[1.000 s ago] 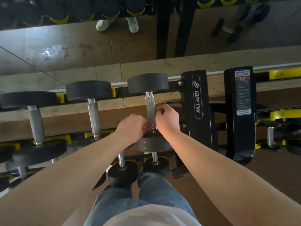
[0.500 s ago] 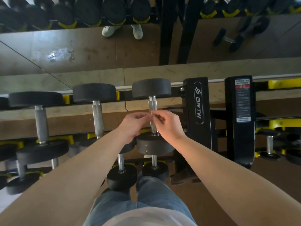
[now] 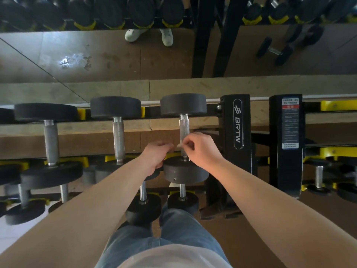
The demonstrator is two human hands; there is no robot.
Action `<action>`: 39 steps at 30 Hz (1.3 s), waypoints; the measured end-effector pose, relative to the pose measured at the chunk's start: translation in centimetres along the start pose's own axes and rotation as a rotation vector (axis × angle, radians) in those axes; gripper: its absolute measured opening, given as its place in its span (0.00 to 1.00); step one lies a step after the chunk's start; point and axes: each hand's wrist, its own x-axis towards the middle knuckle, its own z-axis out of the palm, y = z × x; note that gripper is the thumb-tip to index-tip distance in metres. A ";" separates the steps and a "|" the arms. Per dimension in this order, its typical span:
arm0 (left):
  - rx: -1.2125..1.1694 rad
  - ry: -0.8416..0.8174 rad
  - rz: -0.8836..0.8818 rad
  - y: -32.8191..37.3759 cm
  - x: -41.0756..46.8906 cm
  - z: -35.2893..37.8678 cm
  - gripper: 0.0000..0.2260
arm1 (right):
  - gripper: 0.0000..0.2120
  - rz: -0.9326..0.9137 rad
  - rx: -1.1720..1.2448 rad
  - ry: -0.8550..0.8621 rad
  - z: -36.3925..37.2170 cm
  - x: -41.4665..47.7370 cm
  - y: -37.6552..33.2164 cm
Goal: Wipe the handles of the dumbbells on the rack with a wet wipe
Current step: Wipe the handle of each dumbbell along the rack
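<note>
Both hands are up at the rightmost dumbbell [image 3: 183, 107] on the rack's [image 3: 235, 120] top rail. The left hand [image 3: 155, 156] and right hand [image 3: 203, 148] meet by its knurled handle [image 3: 183, 130], with fingers [image 3: 190, 141] curled, pinching a small pale wet wipe [image 3: 180, 146] between them. The wipe sits at the handle's left edge; I can't tell if it touches. Neighbouring dumbbells [image 3: 116, 107] sit further left.
</note>
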 end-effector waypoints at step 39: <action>-0.060 -0.045 -0.001 1.6 0.0 0.7 0.16 | 0.05 0.547 0.606 0.203 -1.6 4.6 -1.2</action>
